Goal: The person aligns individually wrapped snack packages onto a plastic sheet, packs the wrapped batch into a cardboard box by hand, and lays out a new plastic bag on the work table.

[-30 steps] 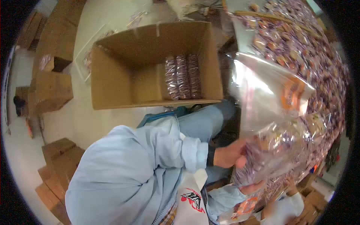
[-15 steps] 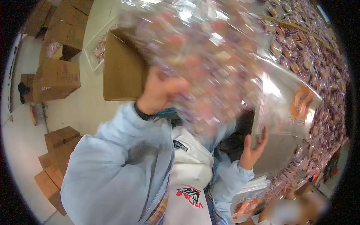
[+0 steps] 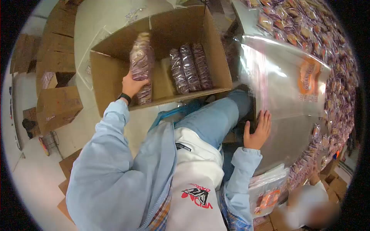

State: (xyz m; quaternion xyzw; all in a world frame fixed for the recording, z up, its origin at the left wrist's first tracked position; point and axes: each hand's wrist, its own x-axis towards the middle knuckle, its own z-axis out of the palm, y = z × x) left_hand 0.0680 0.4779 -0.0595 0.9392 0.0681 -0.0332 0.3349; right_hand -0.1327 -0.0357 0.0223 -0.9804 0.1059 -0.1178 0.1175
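Observation:
My left hand (image 3: 133, 85) grips a filled clear bag (image 3: 140, 63) of small wrapped snack packs, its thumb over the near side. The bag stands on its narrow edge inside the left part of an open cardboard box (image 3: 106, 79). Three similar filled bags (image 3: 189, 69) stand side by side in the box's right part. Over at the table edge, my right hand (image 3: 258, 133) is open, fingers stretched out, by the zip strip of a flat clear zip bag (image 3: 285, 77) with an orange print. Whether its palm presses on the bag or the table, I cannot tell.
Many wrapped snack packs (image 3: 308, 34) cover the table's far and right side. A stack of printed clear bags (image 3: 266, 192) lies at the near edge. Cardboard boxes (image 3: 58, 109) stand on the floor at left. Another person (image 3: 308, 204) is at lower right.
My left hand has carried the filled bag from in front of me leftward and down into the box, turning it edge-on. My right hand has moved slightly up along the table edge.

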